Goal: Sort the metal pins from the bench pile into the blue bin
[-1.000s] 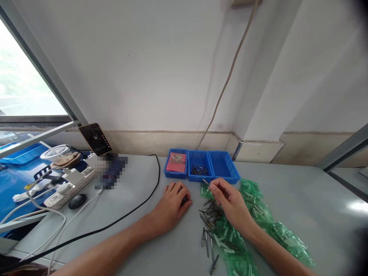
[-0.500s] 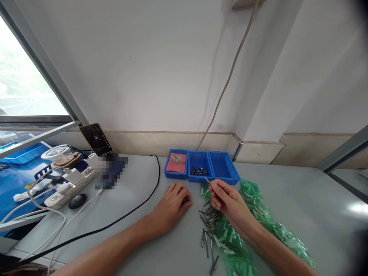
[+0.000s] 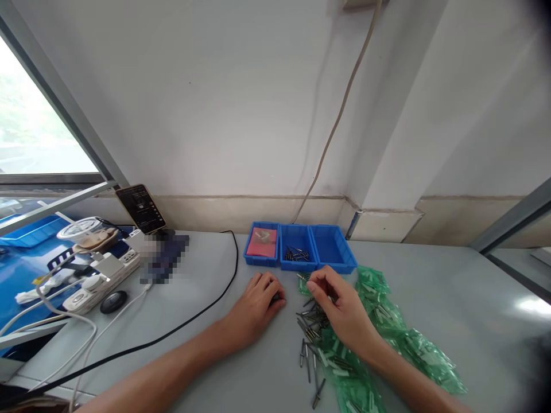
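Observation:
My left hand (image 3: 259,304) lies on the grey table (image 3: 202,367), its fingers curled over a small black object (image 3: 274,299) that is mostly hidden. My right hand (image 3: 338,301) hovers at the top of a pile of metal blind rivets (image 3: 313,327), thumb and forefinger brought together. Its fingertips are at the edge of a small green bag (image 3: 303,286), where thin rivet shafts show. Whether a rivet is pinched there is unclear. Under and beside the right wrist are green plastic bags (image 3: 350,378) holding rivets and white pieces.
Behind the hands stand three joined blue bins: one with a red card (image 3: 262,243), one with rivets (image 3: 297,254), and an unfilled one (image 3: 330,246). At left are a black cable (image 3: 185,321), power strip (image 3: 103,281), phone (image 3: 141,208) and black mouse (image 3: 113,302).
My right hand has turned and lowered slightly toward the small green bag; the rivet it held up in view is no longer clearly seen. My left hand stays put. The view shifted slightly.

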Tool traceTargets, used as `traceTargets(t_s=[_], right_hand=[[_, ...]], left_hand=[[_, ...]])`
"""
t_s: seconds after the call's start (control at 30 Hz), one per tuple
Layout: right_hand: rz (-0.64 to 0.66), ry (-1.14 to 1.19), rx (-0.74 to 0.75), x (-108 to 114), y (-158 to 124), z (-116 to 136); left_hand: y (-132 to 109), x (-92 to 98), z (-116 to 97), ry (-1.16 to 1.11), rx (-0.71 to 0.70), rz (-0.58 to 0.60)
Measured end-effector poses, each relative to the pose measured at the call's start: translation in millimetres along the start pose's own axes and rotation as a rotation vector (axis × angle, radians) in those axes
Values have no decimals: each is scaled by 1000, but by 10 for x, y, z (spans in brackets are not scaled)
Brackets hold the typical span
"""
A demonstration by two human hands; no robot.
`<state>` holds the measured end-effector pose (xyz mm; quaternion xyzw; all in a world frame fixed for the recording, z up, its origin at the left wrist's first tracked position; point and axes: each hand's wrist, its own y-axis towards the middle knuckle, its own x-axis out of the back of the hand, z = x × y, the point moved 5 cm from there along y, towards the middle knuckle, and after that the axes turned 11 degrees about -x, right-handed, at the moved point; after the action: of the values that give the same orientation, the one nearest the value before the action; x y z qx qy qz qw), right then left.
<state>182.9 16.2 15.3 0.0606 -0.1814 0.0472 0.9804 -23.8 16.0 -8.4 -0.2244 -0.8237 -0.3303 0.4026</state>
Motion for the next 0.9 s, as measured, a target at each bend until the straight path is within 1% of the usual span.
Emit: traceTargets(t_s=[0.17,0.27,0.33,0.43,0.57,0.63,0.8,0.9], right_hand=[[166,385,-241,-84,52,-104],[181,550,-314,-107,71,-130],[158,559,-323,-98,81,-138],[107,477,-301,-66,93,-151],[20,328,-213,-11,101,-147],[4,300,-192,-7,95,-137],[99,493,-337,-94,76,-156],[77,570,-365,-99,102,-157]], left_hand=[[-2,-12,3,-3,-25,0],[-1,-20,6,-17,-38,-1],[3,-20,7,-25,-49,-3],[8,-18,15,-37,-55,-2],[2,-25,37,-59,-60,-5],[-2,-32,54,-69,-45,-10],[4,-47,70,-91,-27,-26],[17,-56,65,-88,-48,-20]])
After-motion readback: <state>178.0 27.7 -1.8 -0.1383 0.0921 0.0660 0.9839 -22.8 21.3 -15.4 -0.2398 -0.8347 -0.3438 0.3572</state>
